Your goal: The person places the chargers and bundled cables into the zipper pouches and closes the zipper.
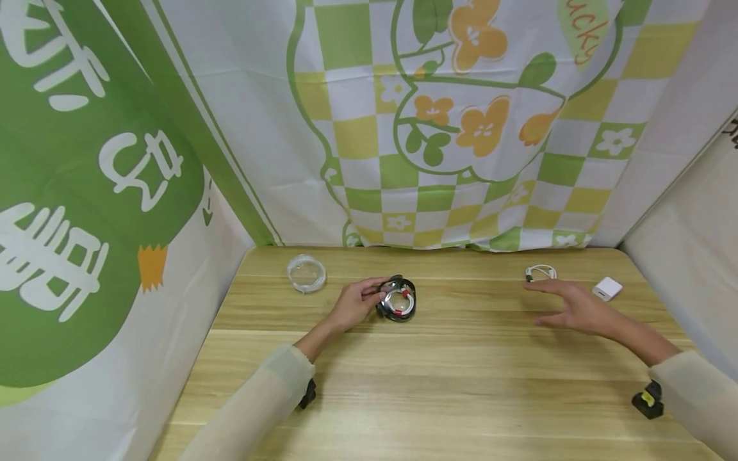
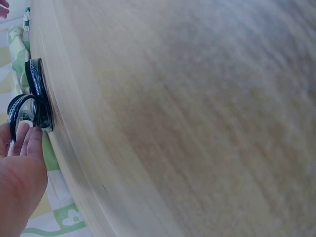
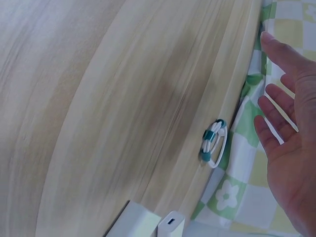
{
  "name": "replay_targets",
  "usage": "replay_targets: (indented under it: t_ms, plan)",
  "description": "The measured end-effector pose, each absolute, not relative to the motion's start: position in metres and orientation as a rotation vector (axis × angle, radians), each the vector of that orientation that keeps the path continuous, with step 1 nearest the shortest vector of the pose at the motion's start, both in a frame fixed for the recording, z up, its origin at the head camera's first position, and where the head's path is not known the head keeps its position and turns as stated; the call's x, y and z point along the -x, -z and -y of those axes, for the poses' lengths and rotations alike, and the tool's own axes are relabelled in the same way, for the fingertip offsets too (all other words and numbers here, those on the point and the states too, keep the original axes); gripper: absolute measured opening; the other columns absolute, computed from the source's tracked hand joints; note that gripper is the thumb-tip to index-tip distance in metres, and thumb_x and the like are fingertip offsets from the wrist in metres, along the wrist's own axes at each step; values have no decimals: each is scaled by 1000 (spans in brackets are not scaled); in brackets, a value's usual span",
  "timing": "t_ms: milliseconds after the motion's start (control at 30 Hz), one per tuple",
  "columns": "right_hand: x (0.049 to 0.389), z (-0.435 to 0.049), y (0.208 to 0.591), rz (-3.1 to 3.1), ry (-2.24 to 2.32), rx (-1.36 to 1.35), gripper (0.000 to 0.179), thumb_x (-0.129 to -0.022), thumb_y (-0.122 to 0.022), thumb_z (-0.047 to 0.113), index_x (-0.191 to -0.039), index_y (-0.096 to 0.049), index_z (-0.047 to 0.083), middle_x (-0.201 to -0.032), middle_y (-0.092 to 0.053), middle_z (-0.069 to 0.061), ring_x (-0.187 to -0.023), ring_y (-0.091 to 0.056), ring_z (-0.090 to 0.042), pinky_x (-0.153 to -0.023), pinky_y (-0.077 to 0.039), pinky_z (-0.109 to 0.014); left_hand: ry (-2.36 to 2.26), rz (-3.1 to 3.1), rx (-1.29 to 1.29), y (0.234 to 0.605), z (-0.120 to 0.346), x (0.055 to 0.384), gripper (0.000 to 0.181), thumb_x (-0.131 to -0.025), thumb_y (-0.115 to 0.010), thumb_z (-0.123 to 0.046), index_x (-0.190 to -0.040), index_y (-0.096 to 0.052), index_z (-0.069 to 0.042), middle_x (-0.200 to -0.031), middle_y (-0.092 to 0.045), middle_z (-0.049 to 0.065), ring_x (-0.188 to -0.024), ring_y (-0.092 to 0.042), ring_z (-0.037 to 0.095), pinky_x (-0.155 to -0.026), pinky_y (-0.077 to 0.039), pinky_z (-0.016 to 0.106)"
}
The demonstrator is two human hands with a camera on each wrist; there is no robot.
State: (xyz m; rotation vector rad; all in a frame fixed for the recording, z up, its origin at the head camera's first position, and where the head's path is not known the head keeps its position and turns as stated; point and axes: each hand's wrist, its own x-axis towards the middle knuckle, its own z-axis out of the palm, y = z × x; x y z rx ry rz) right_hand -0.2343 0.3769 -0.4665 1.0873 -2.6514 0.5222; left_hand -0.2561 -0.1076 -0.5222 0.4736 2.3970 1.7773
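My left hand [image 1: 356,303] pinches the edge of a small round clear pouch [image 1: 412,307] with a black zip rim, resting at the middle of the table. A coiled white cable [image 1: 409,301] with red bands shows inside it. In the left wrist view, the fingers touch a raised black-edged flap [image 2: 16,111] of this pouch. Well to the right, my right hand [image 1: 576,308] hovers with fingers spread and holds nothing. Just past its fingertips lies a coiled white cable with dark green bands [image 3: 209,136].
At the back left of the wooden table [image 1: 438,397] lies a clear round item with a whitish rim [image 1: 291,274]. A white charger block [image 1: 609,287] sits at the back right. Printed cloth [image 1: 369,147] hangs behind the table's far edge and along its sides.
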Motion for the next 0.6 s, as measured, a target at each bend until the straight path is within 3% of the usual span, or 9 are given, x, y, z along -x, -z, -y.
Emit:
replay_targets:
  t_ms: [167, 367, 600]
  plan:
    - [235, -386, 470, 2621, -518, -1090, 76, -62, -102, 19, -130, -72, 1, -126, -75, -18, -109, -72, -39, -90, -56, -24, -1788, -2378, -471, 521, 108, 256, 40, -104, -66, -3, -144, -65, -4, -132, -73, 18, -125, -70, 32, -103, -57, 31]
    - [236, -398, 474, 2604, -499, -1073, 76, -60, -103, 19, -128, -73, 2, -124, -76, -17, -108, -72, -39, -97, -42, -5, -1815, -2353, -495, 522, 108, 257, 41, -103, -66, -1, -144, -63, -1, -133, -71, 22, -125, -69, 36, -103, -57, 34]
    - [235, -411, 477, 2602, -517, -1048, 78, -57, -104, 16, -125, -73, -2, -121, -76, -20, -106, -72, -42, -98, -34, 1, -1793, -2371, -493, 523, 108, 256, 40, -104, -66, -2, -144, -63, -2, -133, -71, 21, -125, -69, 35, -102, -57, 30]
